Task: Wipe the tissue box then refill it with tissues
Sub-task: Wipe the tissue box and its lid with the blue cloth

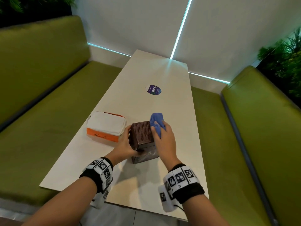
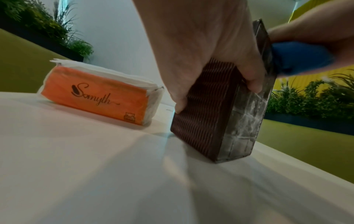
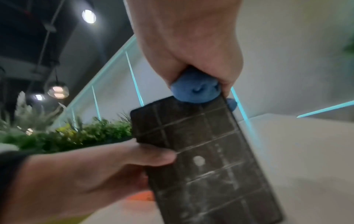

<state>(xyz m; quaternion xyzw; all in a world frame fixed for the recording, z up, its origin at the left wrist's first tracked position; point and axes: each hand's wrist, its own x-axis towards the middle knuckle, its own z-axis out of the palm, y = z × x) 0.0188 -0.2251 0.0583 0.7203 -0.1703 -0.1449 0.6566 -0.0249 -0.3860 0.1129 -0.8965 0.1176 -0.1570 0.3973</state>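
A dark brown woven tissue box (image 1: 143, 136) (image 2: 206, 109) (image 3: 203, 151) stands on end on the white table (image 1: 146, 98), its smudged flat base facing me. My left hand (image 1: 126, 144) (image 2: 201, 53) (image 3: 76, 174) grips its left side, thumb on the base. My right hand (image 1: 164, 136) (image 3: 191, 37) holds a bunched blue cloth (image 1: 157, 123) (image 2: 300, 57) (image 3: 195, 91) and presses it against the box's upper right edge. An orange pack of white tissues (image 1: 105, 126) (image 2: 99, 92) lies just left of the box.
A round purple sticker (image 1: 153, 90) sits mid-table farther back. Green upholstered benches (image 1: 48, 95) (image 1: 254, 128) flank the table on both sides. A white wall with lit strips closes the far end; plants (image 1: 283, 62) stand behind the right bench.
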